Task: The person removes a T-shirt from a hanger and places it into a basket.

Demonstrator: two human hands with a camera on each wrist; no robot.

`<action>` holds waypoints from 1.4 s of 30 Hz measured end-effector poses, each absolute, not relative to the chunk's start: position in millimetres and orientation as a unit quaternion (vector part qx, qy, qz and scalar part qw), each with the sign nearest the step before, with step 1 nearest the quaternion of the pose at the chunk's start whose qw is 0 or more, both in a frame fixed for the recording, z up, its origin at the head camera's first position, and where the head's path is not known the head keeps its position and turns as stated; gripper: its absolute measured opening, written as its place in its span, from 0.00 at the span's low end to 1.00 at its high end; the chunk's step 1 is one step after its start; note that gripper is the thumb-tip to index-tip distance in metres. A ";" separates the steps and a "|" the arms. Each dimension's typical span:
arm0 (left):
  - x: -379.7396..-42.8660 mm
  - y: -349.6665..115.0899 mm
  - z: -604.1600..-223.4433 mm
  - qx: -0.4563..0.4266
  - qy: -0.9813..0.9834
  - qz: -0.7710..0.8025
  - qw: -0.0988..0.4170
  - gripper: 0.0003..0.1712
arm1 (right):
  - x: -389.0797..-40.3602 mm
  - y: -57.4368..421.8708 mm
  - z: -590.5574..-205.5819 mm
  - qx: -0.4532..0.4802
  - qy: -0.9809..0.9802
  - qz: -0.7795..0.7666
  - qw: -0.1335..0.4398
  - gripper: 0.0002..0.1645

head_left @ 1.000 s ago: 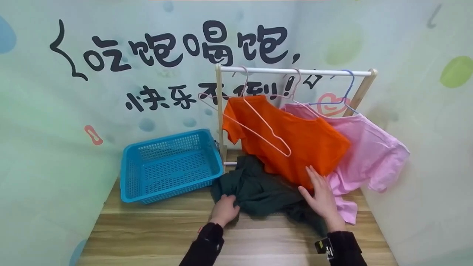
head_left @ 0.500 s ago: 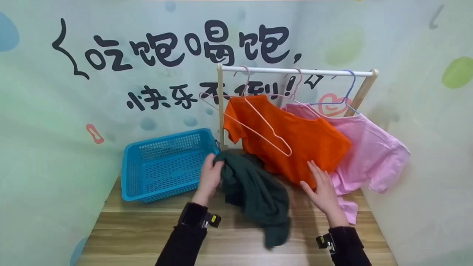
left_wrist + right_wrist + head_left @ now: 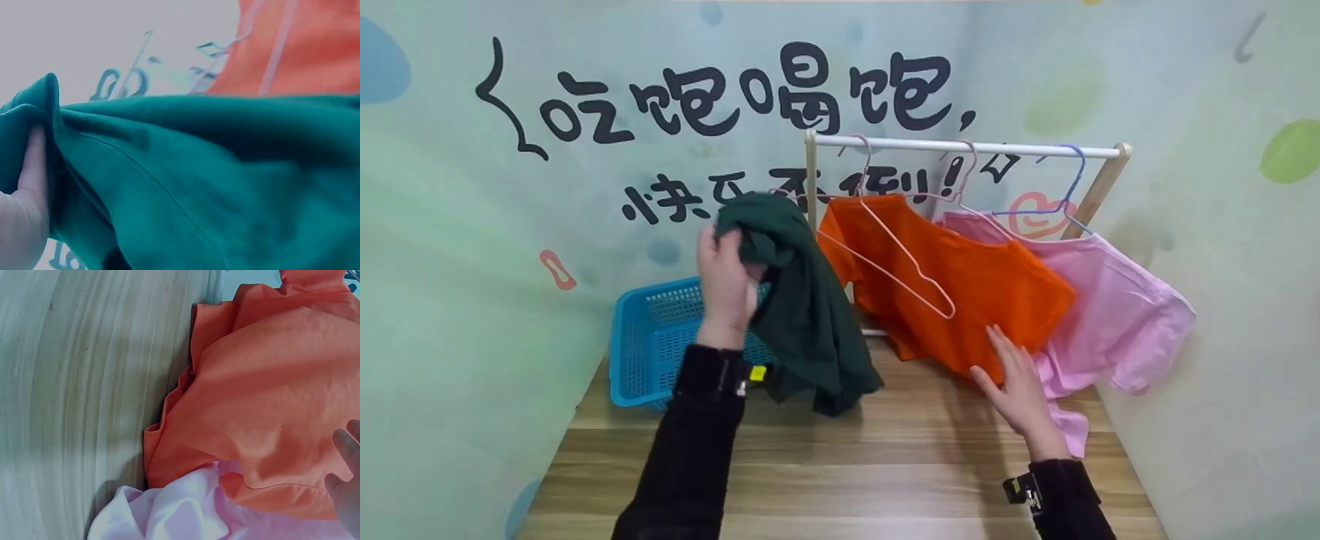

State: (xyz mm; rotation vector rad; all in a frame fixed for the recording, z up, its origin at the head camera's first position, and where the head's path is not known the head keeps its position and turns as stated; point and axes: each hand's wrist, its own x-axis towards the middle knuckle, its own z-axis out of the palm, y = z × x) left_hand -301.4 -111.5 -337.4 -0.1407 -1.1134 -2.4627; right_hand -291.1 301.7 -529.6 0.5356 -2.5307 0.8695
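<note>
My left hand [image 3: 727,281] grips a bunched dark green garment [image 3: 810,322] by its top and holds it up in front of the blue basket [image 3: 649,337]. The cloth hangs down to the right; in the left wrist view the green fabric [image 3: 169,169] fills most of the picture, with the thumb [image 3: 34,169] pressed into a fold. With fingers spread, my right hand [image 3: 1020,394] is at the lower edge of an orange T-shirt [image 3: 952,277]. Whether it touches the shirt is hard to tell. Behind that hangs a pink T-shirt [image 3: 1132,300].
A small rack with a white rail [image 3: 915,142] and wooden posts stands at the back. On it hang a pink hanger [image 3: 911,262] in front of the orange shirt, another pink hanger [image 3: 971,169] and a blue hanger [image 3: 1076,180]. Wood-grain tabletop [image 3: 885,457] lies below; printed walls enclose it.
My left hand has lifted the green garment off the tabletop and carried it up and left, across the basket. My right hand has stayed nearly still by the orange shirt.
</note>
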 end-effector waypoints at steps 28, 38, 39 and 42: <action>-328.7 -220.9 -406.9 0.080 -0.809 -0.553 0.185 0.17 | -296.1 310.7 -499.7 0.199 -0.897 0.304 0.251 0.41; -322.4 -193.6 -482.0 0.014 -0.935 -0.355 -0.003 0.25 | -300.3 309.0 -484.9 0.223 -0.873 0.304 0.309 0.38; -321.8 -186.8 -488.6 0.001 -0.939 -0.342 -0.008 0.26 | -300.8 308.4 -483.5 0.226 -0.872 0.303 0.312 0.38; -320.0 -166.1 -505.4 -0.035 -0.953 -0.301 -0.014 0.27 | -303.0 306.8 -478.3 0.233 -0.869 0.297 0.320 0.38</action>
